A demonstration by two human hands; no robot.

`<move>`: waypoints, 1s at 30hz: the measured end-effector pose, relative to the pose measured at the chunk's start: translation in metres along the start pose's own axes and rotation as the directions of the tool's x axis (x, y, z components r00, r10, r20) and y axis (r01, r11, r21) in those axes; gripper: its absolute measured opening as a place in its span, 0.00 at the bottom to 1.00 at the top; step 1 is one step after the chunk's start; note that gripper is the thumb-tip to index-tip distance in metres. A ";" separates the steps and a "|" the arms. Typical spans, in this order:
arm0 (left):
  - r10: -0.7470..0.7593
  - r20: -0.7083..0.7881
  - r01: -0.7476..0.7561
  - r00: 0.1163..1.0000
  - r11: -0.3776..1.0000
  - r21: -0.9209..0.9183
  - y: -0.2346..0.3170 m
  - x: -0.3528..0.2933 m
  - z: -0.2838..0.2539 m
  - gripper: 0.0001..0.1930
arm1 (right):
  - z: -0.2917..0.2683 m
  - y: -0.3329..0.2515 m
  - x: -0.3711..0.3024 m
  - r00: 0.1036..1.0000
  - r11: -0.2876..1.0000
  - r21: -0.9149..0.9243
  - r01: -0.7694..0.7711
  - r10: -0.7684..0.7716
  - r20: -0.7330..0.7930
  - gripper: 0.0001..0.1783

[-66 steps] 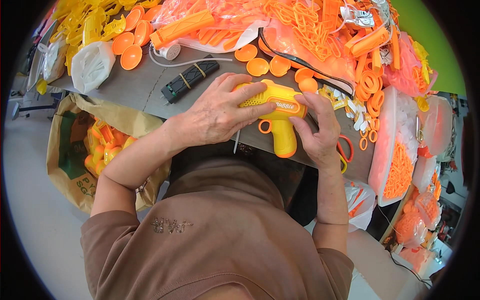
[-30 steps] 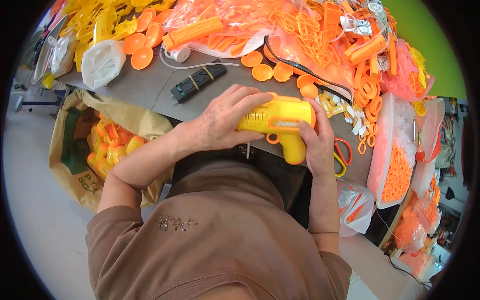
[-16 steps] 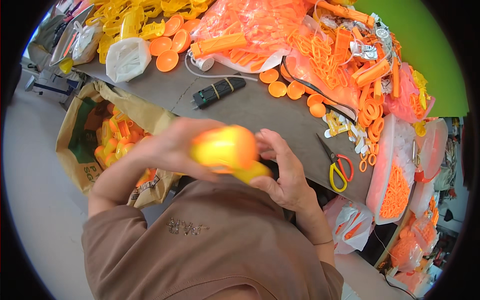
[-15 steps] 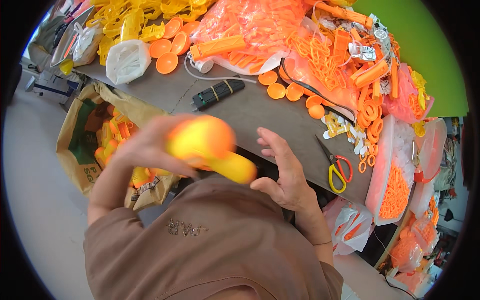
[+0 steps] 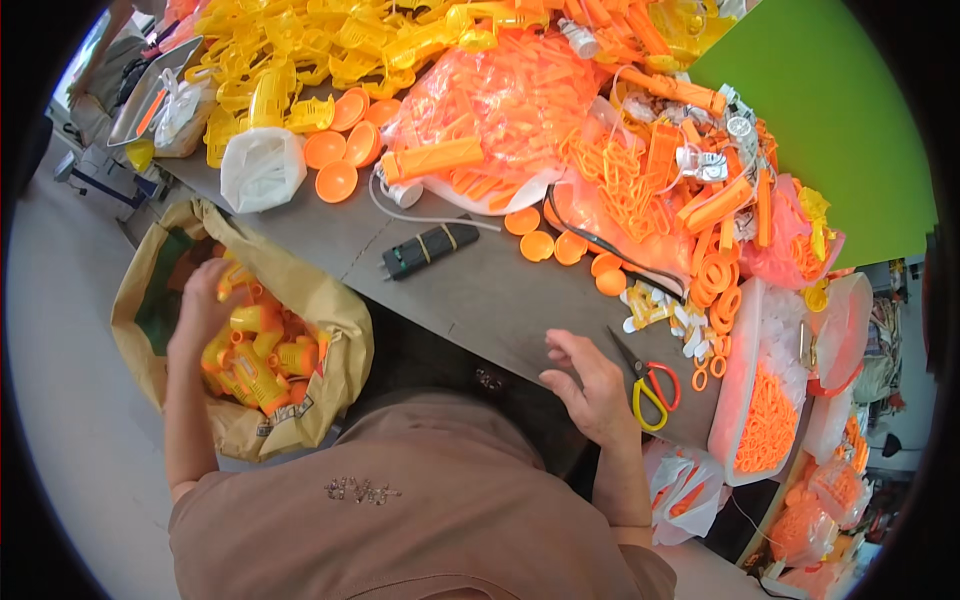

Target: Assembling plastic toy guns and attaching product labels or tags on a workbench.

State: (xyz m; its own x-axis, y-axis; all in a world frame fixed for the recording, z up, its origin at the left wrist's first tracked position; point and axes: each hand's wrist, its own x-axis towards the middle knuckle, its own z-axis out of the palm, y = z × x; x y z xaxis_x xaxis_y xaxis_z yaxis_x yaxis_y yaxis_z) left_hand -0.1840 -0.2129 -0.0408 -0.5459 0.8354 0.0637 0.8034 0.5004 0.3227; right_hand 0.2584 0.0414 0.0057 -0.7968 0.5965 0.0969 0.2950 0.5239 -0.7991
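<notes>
Left hand (image 5: 203, 300) down inside the open brown paper sack (image 5: 330, 330) beside the table's near-left edge, fingers loosely spread over the heap of yellow-and-orange toy guns (image 5: 255, 362); touching the top of the heap, though whether gripping one cannot be told. Right hand (image 5: 590, 385) resting at the near edge of the grey table (image 5: 480, 300), fingers slightly curled and parted, holding nothing, just beside the yellow-handled scissors (image 5: 650, 385) without touching them. Black oblong device (image 5: 430, 250) wrapped with bands lying mid-table, well apart from both hands. Along the far edge, orange discs (image 5: 335, 180), a white bag (image 5: 262, 168) and heaps of orange and yellow plastic parts (image 5: 520, 90); clear trays of orange pieces (image 5: 770, 410) at the right edge.

Half a second earlier, a yellow toy gun carried in the left hand above the sack, blurred in motion; now no gun aloft, the hand lowered among those already in the sack. Two seconds back, both hands on that gun at the table's near edge. Right hand since shifted slightly toward the scissors.
</notes>
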 end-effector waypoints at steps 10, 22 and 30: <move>0.090 -0.082 -0.038 0.993 0.869 0.493 -0.048 -0.069 0.113 0.37 | -0.004 -0.001 -0.008 0.999 0.999 -0.042 -0.034 0.033 -0.035 0.22; -0.452 -0.311 0.537 0.836 0.790 0.294 -0.226 0.027 0.141 0.31 | -0.006 0.003 0.007 0.994 0.992 -0.084 0.098 -0.101 -0.028 0.20; -0.222 -0.408 0.187 0.886 0.975 -0.122 -0.129 0.049 0.102 0.13 | -0.019 0.010 -0.009 0.993 0.997 -0.005 -0.072 0.071 -0.097 0.21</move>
State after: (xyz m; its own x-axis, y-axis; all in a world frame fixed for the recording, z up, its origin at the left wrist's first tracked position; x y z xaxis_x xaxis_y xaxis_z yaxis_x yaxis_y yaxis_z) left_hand -0.2896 -0.2133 -0.1756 -0.7585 0.5360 0.3706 0.6516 0.6164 0.4421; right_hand 0.2785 0.0530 0.0081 -0.7188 0.6884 0.0972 0.3540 0.4826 -0.8011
